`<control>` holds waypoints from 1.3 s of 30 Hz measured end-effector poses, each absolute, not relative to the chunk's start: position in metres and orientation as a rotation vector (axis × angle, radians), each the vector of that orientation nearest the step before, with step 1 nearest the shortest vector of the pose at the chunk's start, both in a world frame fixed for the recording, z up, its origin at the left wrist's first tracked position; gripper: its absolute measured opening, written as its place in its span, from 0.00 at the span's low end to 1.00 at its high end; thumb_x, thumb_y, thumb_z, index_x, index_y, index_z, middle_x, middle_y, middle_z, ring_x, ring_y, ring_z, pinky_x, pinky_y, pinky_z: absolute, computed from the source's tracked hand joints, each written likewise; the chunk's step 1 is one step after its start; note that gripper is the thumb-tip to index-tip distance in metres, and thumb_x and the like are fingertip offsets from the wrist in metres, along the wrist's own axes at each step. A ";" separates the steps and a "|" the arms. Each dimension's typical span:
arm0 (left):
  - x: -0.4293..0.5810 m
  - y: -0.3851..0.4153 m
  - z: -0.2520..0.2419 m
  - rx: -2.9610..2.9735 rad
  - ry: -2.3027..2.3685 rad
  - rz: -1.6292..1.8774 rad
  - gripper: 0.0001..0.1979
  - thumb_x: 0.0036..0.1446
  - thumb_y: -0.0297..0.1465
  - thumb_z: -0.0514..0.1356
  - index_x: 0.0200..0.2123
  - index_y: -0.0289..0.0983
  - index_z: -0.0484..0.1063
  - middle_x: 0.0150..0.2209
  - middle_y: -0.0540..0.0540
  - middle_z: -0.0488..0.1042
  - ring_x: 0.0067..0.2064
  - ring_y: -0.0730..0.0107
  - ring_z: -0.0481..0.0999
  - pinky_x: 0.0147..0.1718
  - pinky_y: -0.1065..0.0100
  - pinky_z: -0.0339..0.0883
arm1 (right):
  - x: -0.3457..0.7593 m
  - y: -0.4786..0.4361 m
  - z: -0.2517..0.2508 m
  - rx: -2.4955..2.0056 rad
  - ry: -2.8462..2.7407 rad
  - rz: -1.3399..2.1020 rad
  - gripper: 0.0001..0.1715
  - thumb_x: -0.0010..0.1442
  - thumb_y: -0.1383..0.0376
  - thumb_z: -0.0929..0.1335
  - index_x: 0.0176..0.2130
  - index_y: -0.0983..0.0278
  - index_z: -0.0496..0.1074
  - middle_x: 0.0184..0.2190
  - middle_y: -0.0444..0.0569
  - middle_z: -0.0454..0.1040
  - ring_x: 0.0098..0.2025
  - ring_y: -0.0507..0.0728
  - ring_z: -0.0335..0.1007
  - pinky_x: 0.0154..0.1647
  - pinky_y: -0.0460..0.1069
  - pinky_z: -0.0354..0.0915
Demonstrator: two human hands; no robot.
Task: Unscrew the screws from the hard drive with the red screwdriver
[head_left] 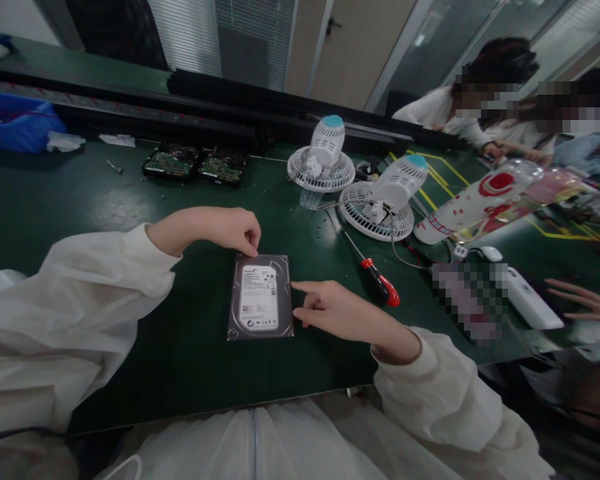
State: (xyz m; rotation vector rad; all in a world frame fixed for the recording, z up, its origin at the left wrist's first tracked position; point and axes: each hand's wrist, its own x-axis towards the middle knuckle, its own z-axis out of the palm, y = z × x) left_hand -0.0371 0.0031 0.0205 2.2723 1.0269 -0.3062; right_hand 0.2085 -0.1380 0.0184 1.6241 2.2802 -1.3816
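Your sleeves (80,300) are white against the dark green counter (130,200). The hard drive (260,297) is dark grey with a white label (259,298) printed in black. The screwdriver (380,283) has a red-and-black handle. The fans (326,143) are white with teal caps. The bottle (480,203) is white, splashed with red.

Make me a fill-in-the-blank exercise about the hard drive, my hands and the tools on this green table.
The hard drive lies flat with its ____ label facing up.
The left hand touches the drive's ____ edge.
The right hand extends its ____ finger toward the drive.
The screwdriver has a ____ and black handle.
Missing words: white; far; index; red.
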 end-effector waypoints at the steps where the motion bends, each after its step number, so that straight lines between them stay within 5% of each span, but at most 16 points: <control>1: -0.037 0.003 0.021 2.282 1.035 -0.299 0.12 0.55 0.41 0.62 0.33 0.39 0.81 0.35 0.45 0.82 0.36 0.63 0.78 0.33 0.68 0.63 | 0.215 -0.135 0.021 1.716 2.310 -1.256 0.30 0.63 0.54 0.67 0.61 0.63 0.70 0.31 0.46 0.81 0.26 0.48 0.70 0.29 0.45 0.62; 6: -0.039 0.000 0.030 2.319 1.146 -0.247 0.17 0.56 0.43 0.60 0.39 0.38 0.81 0.39 0.44 0.82 0.37 0.63 0.79 0.34 0.68 0.64 | 0.260 -0.119 0.032 2.297 2.200 -0.400 0.22 0.66 0.56 0.64 0.50 0.67 0.75 0.45 0.55 0.78 0.45 0.55 0.74 0.51 0.54 0.68; 10: -0.046 0.004 0.034 2.322 1.301 -0.204 0.20 0.56 0.44 0.60 0.43 0.37 0.81 0.42 0.43 0.82 0.39 0.62 0.80 0.35 0.68 0.66 | 0.295 -0.124 0.028 2.473 1.878 -0.085 0.26 0.65 0.49 0.66 0.48 0.69 0.72 0.48 0.55 0.74 0.49 0.56 0.72 0.54 0.58 0.71; 24: -0.022 0.064 0.008 2.291 1.783 0.138 0.15 0.56 0.35 0.65 0.47 0.40 0.82 0.45 0.44 0.83 0.48 0.58 0.81 0.45 0.67 0.72 | 0.330 -0.132 -0.003 2.379 1.797 -0.439 0.25 0.65 0.49 0.66 0.49 0.67 0.71 0.43 0.49 0.76 0.42 0.50 0.74 0.47 0.52 0.75; 32: 0.008 0.083 -0.019 2.262 1.992 0.328 0.17 0.64 0.32 0.58 0.52 0.31 0.78 0.52 0.33 0.78 0.56 0.45 0.76 0.56 0.52 0.70 | 0.339 -0.130 -0.005 2.426 1.868 -0.512 0.23 0.65 0.51 0.67 0.48 0.67 0.72 0.42 0.48 0.76 0.42 0.50 0.73 0.46 0.51 0.75; 39: 0.010 0.090 -0.028 2.260 2.007 0.362 0.16 0.65 0.32 0.56 0.50 0.33 0.79 0.54 0.34 0.76 0.57 0.44 0.74 0.57 0.50 0.68 | 0.344 -0.129 -0.008 2.497 1.873 -0.560 0.24 0.65 0.51 0.67 0.49 0.68 0.72 0.44 0.49 0.76 0.45 0.52 0.74 0.48 0.52 0.75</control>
